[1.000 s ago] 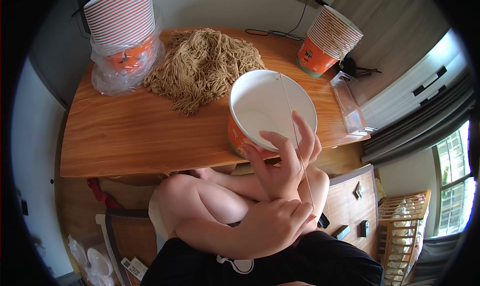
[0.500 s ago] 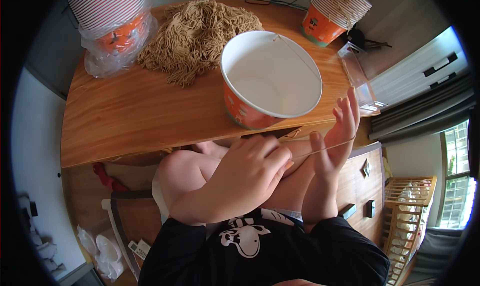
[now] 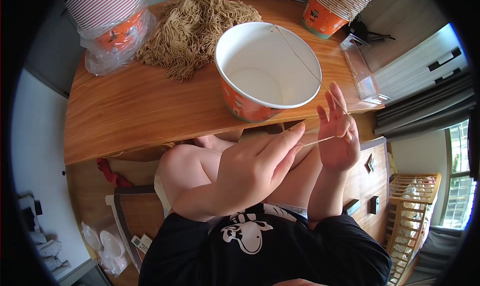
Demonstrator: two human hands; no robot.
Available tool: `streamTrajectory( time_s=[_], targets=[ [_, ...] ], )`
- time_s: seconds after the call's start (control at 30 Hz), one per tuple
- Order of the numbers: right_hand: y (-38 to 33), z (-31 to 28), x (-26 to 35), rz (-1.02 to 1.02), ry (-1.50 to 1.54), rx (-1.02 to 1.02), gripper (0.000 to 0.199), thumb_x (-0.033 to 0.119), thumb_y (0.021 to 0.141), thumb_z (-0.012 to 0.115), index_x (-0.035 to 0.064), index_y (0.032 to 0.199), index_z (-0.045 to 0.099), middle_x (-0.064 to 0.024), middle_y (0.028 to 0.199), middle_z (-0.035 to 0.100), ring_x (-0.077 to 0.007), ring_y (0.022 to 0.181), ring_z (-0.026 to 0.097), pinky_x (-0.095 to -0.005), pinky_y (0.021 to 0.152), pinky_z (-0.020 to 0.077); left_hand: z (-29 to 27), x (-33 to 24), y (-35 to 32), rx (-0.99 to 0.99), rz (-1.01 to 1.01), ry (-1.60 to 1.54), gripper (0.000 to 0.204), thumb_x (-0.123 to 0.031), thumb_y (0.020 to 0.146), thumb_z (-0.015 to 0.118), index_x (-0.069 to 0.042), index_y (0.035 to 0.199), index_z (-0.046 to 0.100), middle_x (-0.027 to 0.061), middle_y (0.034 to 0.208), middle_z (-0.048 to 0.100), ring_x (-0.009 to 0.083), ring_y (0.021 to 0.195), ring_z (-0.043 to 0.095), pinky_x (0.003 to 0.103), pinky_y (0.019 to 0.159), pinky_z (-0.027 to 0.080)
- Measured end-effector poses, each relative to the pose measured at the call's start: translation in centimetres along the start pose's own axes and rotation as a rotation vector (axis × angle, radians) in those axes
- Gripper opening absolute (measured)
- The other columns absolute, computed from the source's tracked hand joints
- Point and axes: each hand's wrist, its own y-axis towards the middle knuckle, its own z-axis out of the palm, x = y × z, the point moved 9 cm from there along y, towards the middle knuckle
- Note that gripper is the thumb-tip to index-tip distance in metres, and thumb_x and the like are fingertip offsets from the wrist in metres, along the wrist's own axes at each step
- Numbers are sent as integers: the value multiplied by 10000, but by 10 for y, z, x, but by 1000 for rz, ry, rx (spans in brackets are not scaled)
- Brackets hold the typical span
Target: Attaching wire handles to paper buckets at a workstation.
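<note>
Tan string [image 3: 318,140] runs between left hand [image 3: 259,160] and right hand [image 3: 340,148], both grips pinching it; one hard tug could topple the bucket [image 3: 245,105], upper centre of frame.

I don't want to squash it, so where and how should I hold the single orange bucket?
Probably from its left, cupping the orange bucket outside, just under its rim: the sides narrow downward, so the rim could rest on your hand. On the right, string runs from the rim to the right hand.
</note>
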Motion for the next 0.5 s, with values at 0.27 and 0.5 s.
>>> streamTrajectory(
  time_s=[0.27,0.5],
  targets=[
    [-9,3,-21,156,-232,-46,280,303,969,567,65,824,600,-190,1480,477,-244,1387,388,-391,1093,267,-16,0,-7,-178,300,-754,362,10,894,653,115,1240,628,233,1152,704,324,1042,710,399,902,583],
    [-7,24,-28,228,-524,12,213,151,980,594,27,817,651,-108,1349,571,-222,1230,434,-366,1036,332,-22,20,-4,-159,194,-751,448,-16,1013,529,20,1450,438,192,1051,723,249,913,711,344,829,580]
  ],
)
